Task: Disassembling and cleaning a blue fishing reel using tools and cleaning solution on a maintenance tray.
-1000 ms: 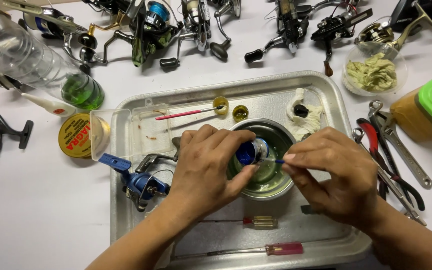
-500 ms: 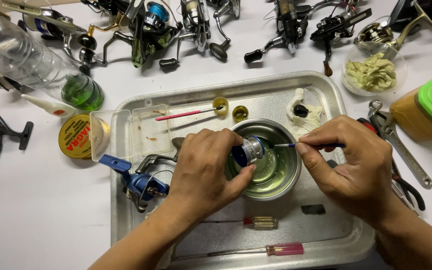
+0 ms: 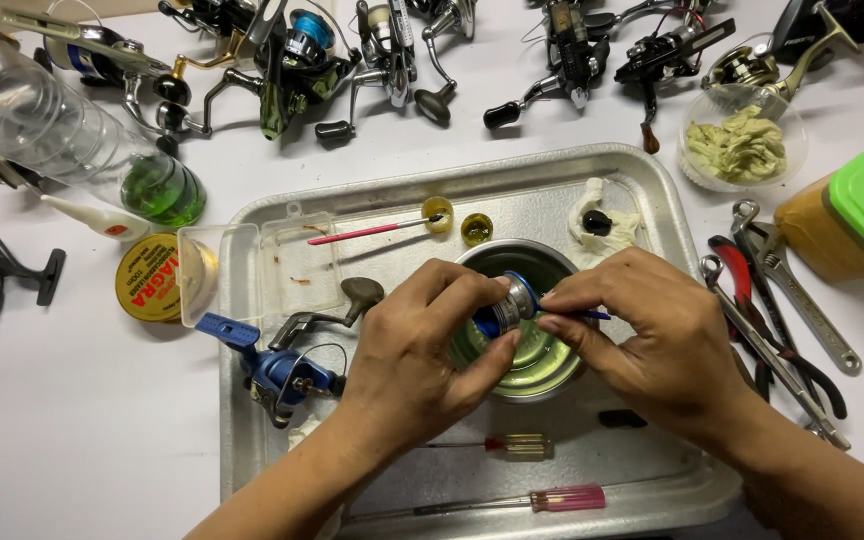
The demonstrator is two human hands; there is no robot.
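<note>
White worktable (image 3: 82,440), crowded along the far edge with fishing reels (image 3: 292,60); metal tray (image 3: 252,440) at centre. Left to right on the tray: blue spinning reel (image 3: 277,372), then steel bowl (image 3: 542,365) of greenish liquid. Over the bowl, a blue-and-silver spool (image 3: 512,302), axis roughly level, pointing right. Left hand (image 3: 417,350) clamped around the spool. Right hand (image 3: 652,345) just beside it, fingertips pinched on a thin blue-handled tool (image 3: 592,315) touching the spool's end. Pliers and wrenches (image 3: 782,300) off right.
</note>
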